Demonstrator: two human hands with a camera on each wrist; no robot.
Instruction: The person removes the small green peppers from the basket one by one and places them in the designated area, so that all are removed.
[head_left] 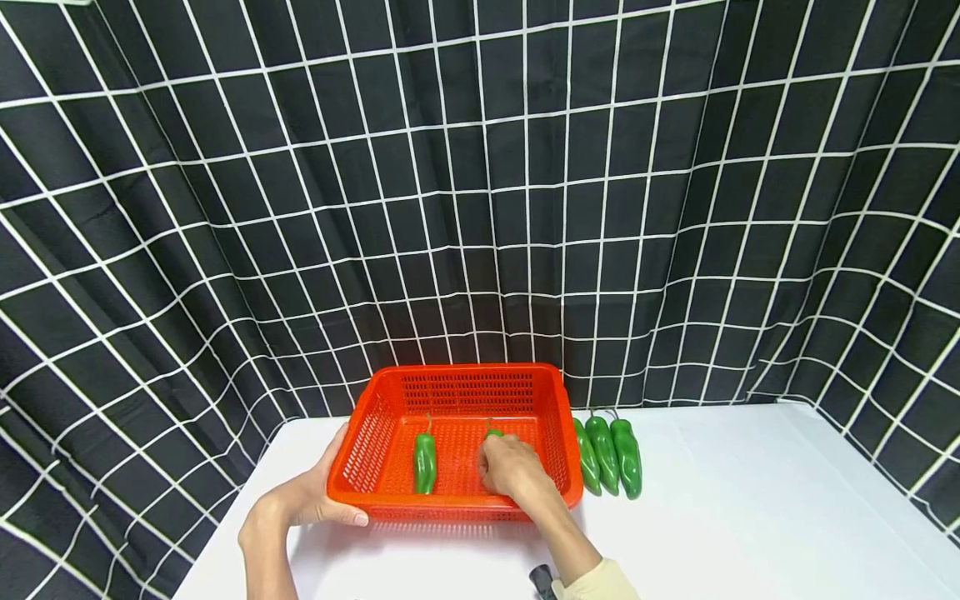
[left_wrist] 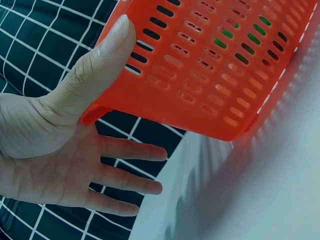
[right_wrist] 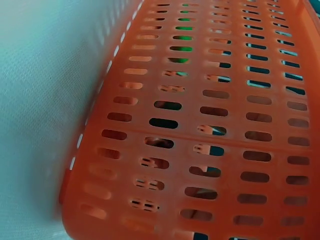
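Inside red basket (head_left: pixel 395 500): passable gap between left pepper (head_left: pixel 424 463) and right hand (head_left: pixel 512 467) | right half: that hand over second pepper (head_left: pixel 494 433) obstructs | near-left corner: left hand (head_left: pixel 303 493) blocks | right wall: three peppers (head_left: pixel 602 450) crowd it | table (head_left: pixel 750 492) farther right: free

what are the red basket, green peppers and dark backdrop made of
Red basket: likely moulded plastic, slightly shiny, with regular slots through its walls. Green peppers: glossy and smooth with bright highlights; real or plastic, I can't tell. Dark backdrop: probably matt cloth, its folds bending the white grid lines.
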